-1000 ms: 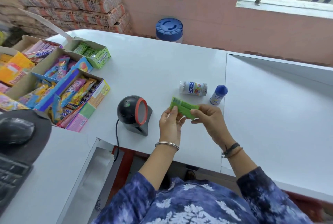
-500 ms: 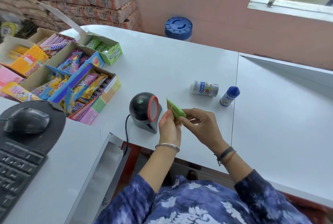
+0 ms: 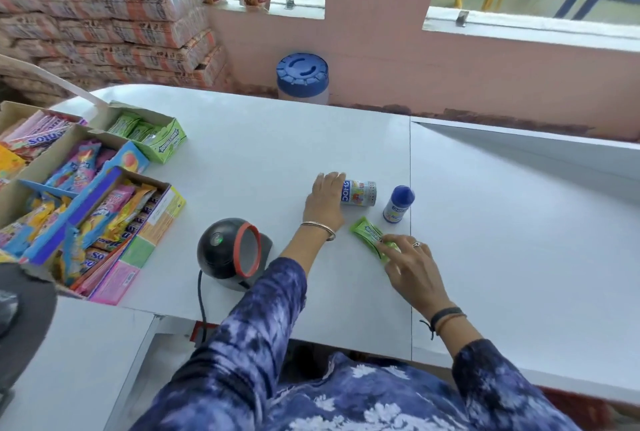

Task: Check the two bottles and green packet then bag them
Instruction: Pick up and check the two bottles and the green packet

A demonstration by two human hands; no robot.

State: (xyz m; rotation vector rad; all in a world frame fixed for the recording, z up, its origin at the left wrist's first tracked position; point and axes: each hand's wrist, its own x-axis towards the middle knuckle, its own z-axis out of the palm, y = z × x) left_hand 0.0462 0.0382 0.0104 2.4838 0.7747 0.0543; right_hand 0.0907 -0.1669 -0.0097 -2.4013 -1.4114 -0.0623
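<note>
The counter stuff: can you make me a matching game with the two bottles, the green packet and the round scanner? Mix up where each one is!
Things
1. lying bottle
2. blue-capped bottle
3. green packet
4. scanner

Places or states
A. flat on the counter under the right hand's fingertips
B. standing upright, touched by no hand
C. on its side, left hand on one end
D. nearest the candy boxes, cord trailing off the counter

Pairs: 1-C, 2-B, 3-A, 4-D
</note>
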